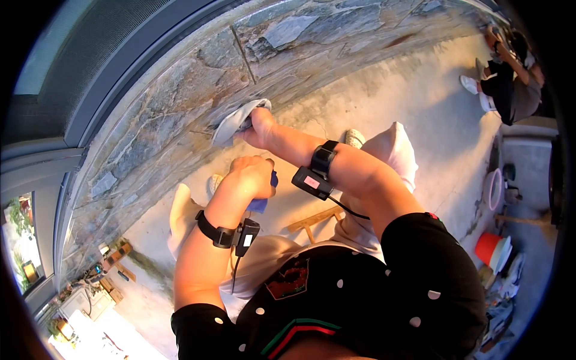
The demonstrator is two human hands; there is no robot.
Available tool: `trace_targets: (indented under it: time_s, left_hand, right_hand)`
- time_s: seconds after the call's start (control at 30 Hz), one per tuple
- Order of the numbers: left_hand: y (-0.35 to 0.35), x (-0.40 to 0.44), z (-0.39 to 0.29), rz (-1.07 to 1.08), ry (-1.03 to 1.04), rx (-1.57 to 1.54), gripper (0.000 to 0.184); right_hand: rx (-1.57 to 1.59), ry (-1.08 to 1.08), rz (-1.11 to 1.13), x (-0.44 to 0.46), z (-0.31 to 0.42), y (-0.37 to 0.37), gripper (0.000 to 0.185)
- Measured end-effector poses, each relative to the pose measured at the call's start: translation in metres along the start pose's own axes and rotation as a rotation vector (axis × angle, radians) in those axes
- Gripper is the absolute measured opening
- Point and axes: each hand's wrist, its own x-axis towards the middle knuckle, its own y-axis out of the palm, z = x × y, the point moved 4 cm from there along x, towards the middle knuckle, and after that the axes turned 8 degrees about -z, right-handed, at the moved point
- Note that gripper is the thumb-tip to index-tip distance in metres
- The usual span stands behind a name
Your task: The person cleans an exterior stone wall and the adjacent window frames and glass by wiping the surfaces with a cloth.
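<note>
From here, R hand (260, 128) pinches a grey rag (233, 123) on its wall side, long edge slanting along the stone wall (180, 96); can't tell if they touch. L hand (249, 178), a bit farther from the rag, is curled tight w/ a blue cloth (258, 206).

Two arm straps (324, 157), two small black boxes (311, 182)
In the right hand (259, 129), one grey cloth (231, 124); in the left hand (249, 176), one blue item (258, 206); behind each hand, one strap and one box. Below the hands, two shoes (354, 139); well to their right, one red bucket (487, 247).
</note>
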Motion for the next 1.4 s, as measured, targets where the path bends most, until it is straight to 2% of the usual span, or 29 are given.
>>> trace_targets:
  time_s: [0.07,0.13,0.2,0.27,0.33,0.47,0.53,0.6,0.63,0.7,0.8,0.93,1.07,1.13,1.2,1.27,1.33,1.37,1.4]
  left_hand:
    - [0.0,0.001,0.0,0.002,0.01,0.006,0.044]
    - [0.001,0.001,0.0,0.0,0.016,0.002,0.043]
    - [0.002,0.002,0.0,-0.009,0.02,-0.003,0.043]
    - [0.003,0.002,0.001,-0.006,0.021,0.001,0.042]
    - [0.001,0.001,-0.002,0.007,0.017,-0.01,0.043]
    - [0.004,0.001,-0.004,0.001,0.026,-0.02,0.043]
    - [0.002,0.002,-0.004,0.026,0.032,0.002,0.044]
    - [0.0,0.003,-0.003,0.048,0.037,0.026,0.046]
    - [-0.001,0.003,-0.001,0.028,0.021,0.027,0.048]
    - [-0.006,0.003,0.0,0.011,-0.012,0.032,0.052]
    - [-0.009,0.001,0.002,-0.003,-0.027,0.015,0.053]
    - [-0.01,0.002,0.005,0.025,-0.02,0.015,0.054]
    - [-0.027,-0.004,0.003,-0.177,-0.023,-0.043,0.063]
    - [-0.04,-0.005,0.002,-0.276,-0.053,-0.06,0.067]
    - [-0.049,-0.003,0.008,-0.393,-0.098,-0.078,0.072]
    - [-0.05,-0.001,0.006,-0.424,-0.095,-0.049,0.07]
    - [-0.045,0.002,0.003,-0.439,-0.068,-0.029,0.068]
    - [-0.041,0.006,0.003,-0.481,-0.011,-0.057,0.06]
    - [-0.043,0.008,0.001,-0.494,-0.007,-0.052,0.06]
  right_hand:
    - [-0.014,-0.077,-0.025,0.012,0.016,-0.015,0.037]
    - [0.035,-0.168,-0.102,0.025,0.05,-0.04,0.029]
    - [0.122,-0.302,-0.275,0.014,0.101,-0.055,0.037]
    - [0.148,-0.476,-0.292,0.019,0.153,-0.078,0.038]
    - [0.209,-0.561,-0.25,0.015,0.187,-0.088,0.038]
    - [0.155,-0.512,-0.271,0.026,0.158,-0.07,0.038]
    - [0.116,-0.374,-0.262,0.011,0.108,-0.037,0.037]
    - [-0.108,-0.24,-0.183,-0.014,0.065,-0.01,0.034]
    - [-0.086,-0.194,-0.134,-0.043,0.055,0.011,0.034]
    - [-0.009,-0.155,-0.055,-0.063,0.053,0.033,0.033]
    - [0.031,-0.197,-0.09,-0.067,0.094,0.024,0.029]
    - [0.082,-0.478,-0.228,-0.091,0.187,-0.009,0.023]
    - [0.109,-0.903,-0.377,-0.126,0.252,-0.03,0.023]
    - [-0.122,-1.202,-0.324,-0.132,0.252,-0.016,0.029]
    - [-0.77,-1.601,-0.737,-0.141,0.219,0.002,0.028]
    - [-0.96,-1.987,-0.53,-0.153,0.173,0.022,0.039]
    - [-1.11,-2.097,-0.314,-0.143,0.132,0.029,0.058]
    - [-1.208,-2.183,-0.25,-0.136,0.119,0.029,0.051]
    - [-1.31,-2.266,-0.183,-0.136,0.112,0.032,0.045]
